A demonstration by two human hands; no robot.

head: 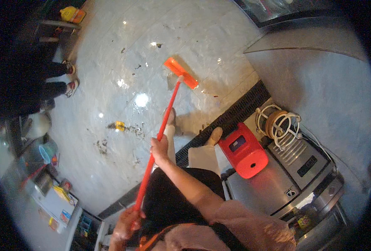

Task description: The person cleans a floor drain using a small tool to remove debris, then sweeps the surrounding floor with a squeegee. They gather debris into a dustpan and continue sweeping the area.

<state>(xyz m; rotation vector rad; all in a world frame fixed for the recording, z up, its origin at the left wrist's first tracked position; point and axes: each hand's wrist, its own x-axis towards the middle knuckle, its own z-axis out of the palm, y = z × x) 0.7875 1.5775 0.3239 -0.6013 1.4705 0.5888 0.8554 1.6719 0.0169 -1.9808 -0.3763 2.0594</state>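
Observation:
A long red pole (147,177) runs up from the bottom of the head view to an orange floor tool's head (181,72), which rests on the wet grey floor (110,175). Whether that head is a brush or a squeegee cannot be told. My right hand (159,150) is wrapped around the middle of the pole, and my left hand (127,223) grips it near its lower end. Dark bits of debris (102,146) and a small yellow piece (120,126) lie on the floor left of the pole. My shoes show beyond my hands.
A black drain grate (226,116) crosses beside my feet. At right are a red container (244,150), a stainless-steel appliance (260,188) and a white wire frame (279,125). Another person's shoes (72,88) stand at left. A yellow jug (72,14) sits at upper left.

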